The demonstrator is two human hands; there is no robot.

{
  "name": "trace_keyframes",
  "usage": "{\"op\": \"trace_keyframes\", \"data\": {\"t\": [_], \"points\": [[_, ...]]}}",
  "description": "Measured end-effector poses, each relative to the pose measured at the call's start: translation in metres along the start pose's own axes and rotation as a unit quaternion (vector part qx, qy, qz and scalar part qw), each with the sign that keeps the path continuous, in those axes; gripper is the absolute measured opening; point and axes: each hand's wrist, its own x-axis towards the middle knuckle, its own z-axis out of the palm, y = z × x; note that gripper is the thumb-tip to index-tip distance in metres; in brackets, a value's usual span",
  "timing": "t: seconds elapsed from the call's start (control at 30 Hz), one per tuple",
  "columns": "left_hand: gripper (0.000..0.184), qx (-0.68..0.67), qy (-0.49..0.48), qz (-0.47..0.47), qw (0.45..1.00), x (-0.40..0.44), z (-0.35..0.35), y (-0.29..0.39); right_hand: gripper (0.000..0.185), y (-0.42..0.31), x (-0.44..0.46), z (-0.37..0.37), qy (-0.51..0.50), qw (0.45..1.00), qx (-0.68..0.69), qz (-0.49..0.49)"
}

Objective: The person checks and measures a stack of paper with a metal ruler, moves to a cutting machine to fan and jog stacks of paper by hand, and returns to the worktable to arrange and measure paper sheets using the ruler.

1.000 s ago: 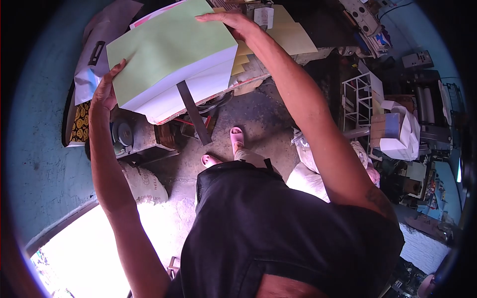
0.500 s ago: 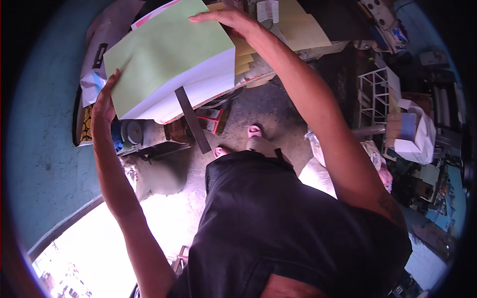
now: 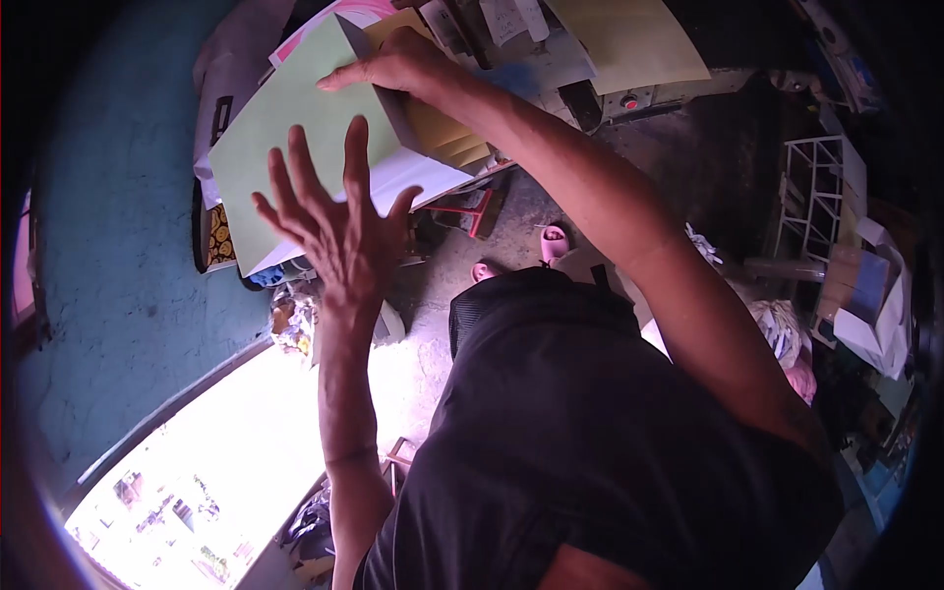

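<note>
A large pale green sheet [image 3: 265,147] lies over white sheets [image 3: 433,175] on the work surface at the top left. My right hand [image 3: 398,69] grips the green sheet near its right side. Its thumb lies on top, and the other fingers are partly hidden; there the sheet bends along a crease. My left hand [image 3: 339,226] is open over the sheet's lower part, fingers spread and nothing in it. I cannot tell whether its fingertips touch the paper. Yellow-tan sheets [image 3: 447,133] are stacked beneath my right wrist.
A teal wall [image 3: 128,246] runs along the left. More yellow paper [image 3: 639,39] lies at the top, near a panel with a red button [image 3: 630,102]. A red broom [image 3: 479,213] is on the floor. A white rack [image 3: 814,197] stands at right.
My left hand has come off the sheet's left edge and moved right, fingers spreading. My right hand has shifted left, and the sheet's right side now bends. The dark strip is out of sight.
</note>
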Motion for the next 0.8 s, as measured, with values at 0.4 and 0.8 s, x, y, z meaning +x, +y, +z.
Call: {"op": "trace_keyframes", "data": {"t": [0.4, 0.8], "points": [[0.123, 0.02, 0.017, -0.048, 0.999, 0.031, 0.01, 0.014, 0.083, -0.012, -0.006, -0.006, -0.02, 0.998, -0.052, 0.003], [0.123, 0.013, 0.0, -0.081, 0.997, 0.031, 0.008, 0.018, 0.084, -0.017, -0.012, -0.004, 0.004, 0.998, -0.038, 0.043]]}}
